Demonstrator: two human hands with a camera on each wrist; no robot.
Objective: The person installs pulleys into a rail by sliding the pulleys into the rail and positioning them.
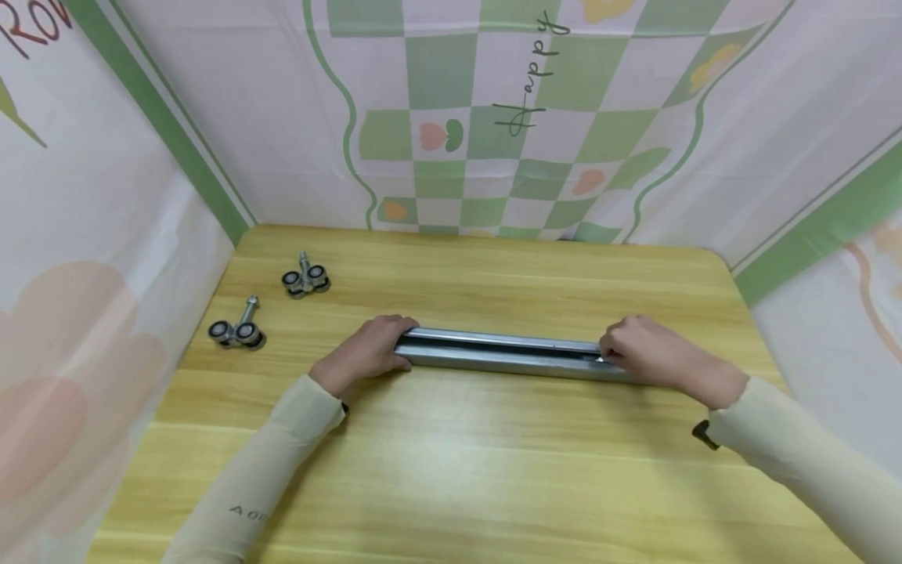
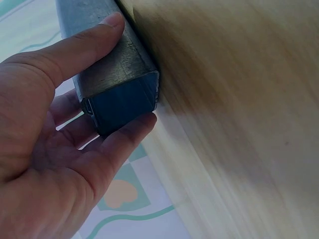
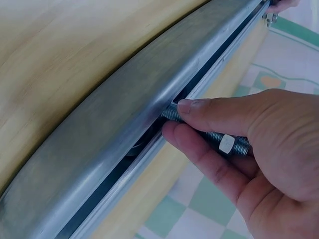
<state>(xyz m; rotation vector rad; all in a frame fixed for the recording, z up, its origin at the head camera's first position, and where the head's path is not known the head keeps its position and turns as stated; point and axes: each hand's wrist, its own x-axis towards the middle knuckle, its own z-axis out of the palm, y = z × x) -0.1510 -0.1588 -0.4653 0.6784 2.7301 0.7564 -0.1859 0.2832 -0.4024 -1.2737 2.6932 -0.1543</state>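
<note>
A metal channel rail (image 1: 493, 363) lies across the table with its long slot facing up. My left hand (image 1: 368, 351) grips the rail's left end, thumb on one side and fingers on the other; the hollow end shows in the left wrist view. Near the right end, my right hand (image 1: 644, 350) pinches a threaded bolt (image 3: 172, 112) between thumb and fingers. The bolt sticks out of the slot and carries a hex nut (image 3: 227, 143). Inside the slot beside it, part of a dark round wheel (image 3: 134, 149) shows; the rest is hidden by the rail.
Two roller trolleys with upright bolts, one farther back (image 1: 317, 274) and one nearer (image 1: 247, 335), stand at the table's left side. The wooden table (image 1: 451, 462) meets a patterned cloth backdrop (image 1: 296, 117) at its back edge.
</note>
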